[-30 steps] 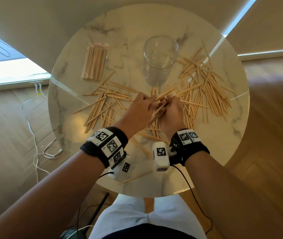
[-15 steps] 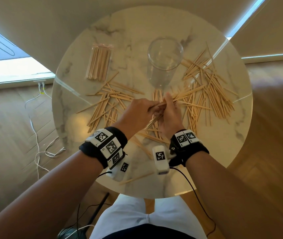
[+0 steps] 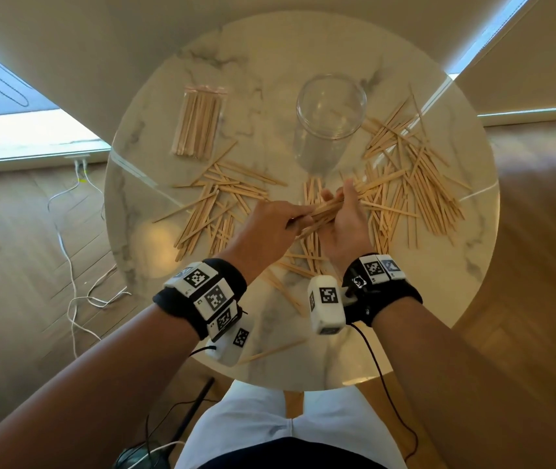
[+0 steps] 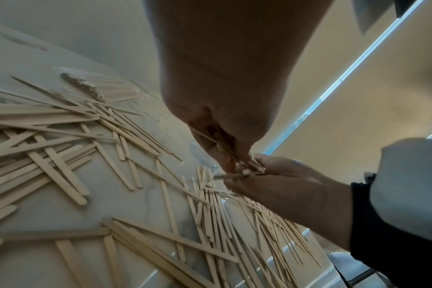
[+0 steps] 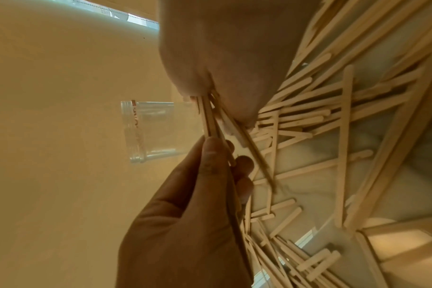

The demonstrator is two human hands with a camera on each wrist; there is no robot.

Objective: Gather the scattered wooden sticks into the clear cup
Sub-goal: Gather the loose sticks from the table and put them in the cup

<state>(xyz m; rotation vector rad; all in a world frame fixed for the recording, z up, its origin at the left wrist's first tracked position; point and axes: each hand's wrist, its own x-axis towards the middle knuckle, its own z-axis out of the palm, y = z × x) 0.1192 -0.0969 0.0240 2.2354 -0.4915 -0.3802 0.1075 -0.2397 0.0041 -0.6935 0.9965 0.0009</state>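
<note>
Head view: clear cup (image 3: 330, 111) upright, holding no wooden sticks (image 3: 401, 177)

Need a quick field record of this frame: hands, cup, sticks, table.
left hand: grips one end of a bundle of thin wooden sticks
right hand: palm up, holds the same bundle
clear plastic cup: upright, looks empty, beyond the hands
loose sticks: scattered on both sides of the cup
packaged sticks: far left, in a clear wrapper
round marble table: carries everything
</note>
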